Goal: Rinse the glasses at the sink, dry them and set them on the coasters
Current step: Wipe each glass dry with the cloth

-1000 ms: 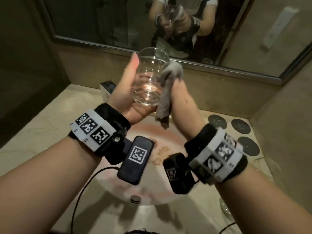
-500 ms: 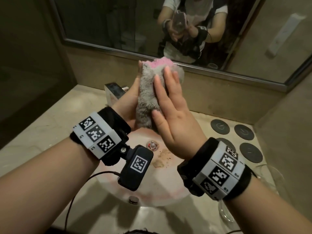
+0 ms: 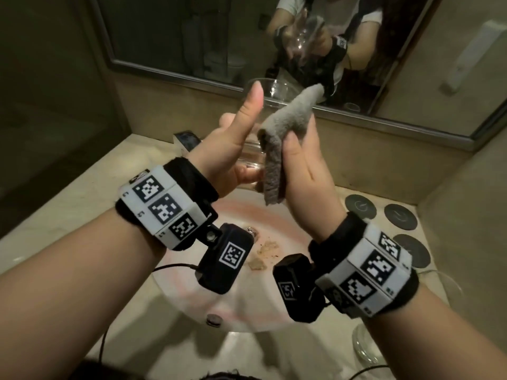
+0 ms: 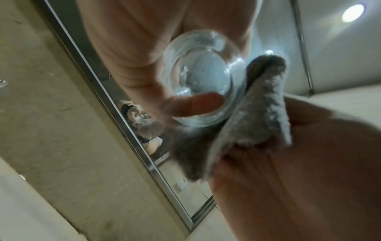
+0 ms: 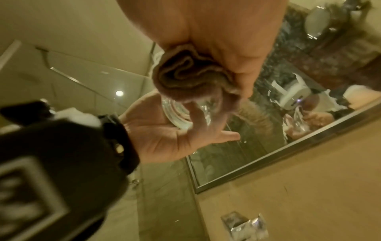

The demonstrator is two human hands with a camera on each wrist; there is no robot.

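Your left hand point(image 3: 219, 149) cradles the clear round drinking glass point(image 3: 274, 94) with fingers curled — your right hand point(image 3: 304, 171) pinches the fluffy grey cloth point(image 3: 285, 127) against it.

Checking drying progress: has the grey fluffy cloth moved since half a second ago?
Yes. The grey fluffy cloth has slid rightward off the clear glass, whose rim now shows against the mirror frame.

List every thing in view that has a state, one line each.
glass: held upright above the sink, cloth against its side
left hand: holds the glass
cloth: bunched, pinched in the right hand
right hand: pinches the cloth
coasters: bare, no glass on them
sink: no water running
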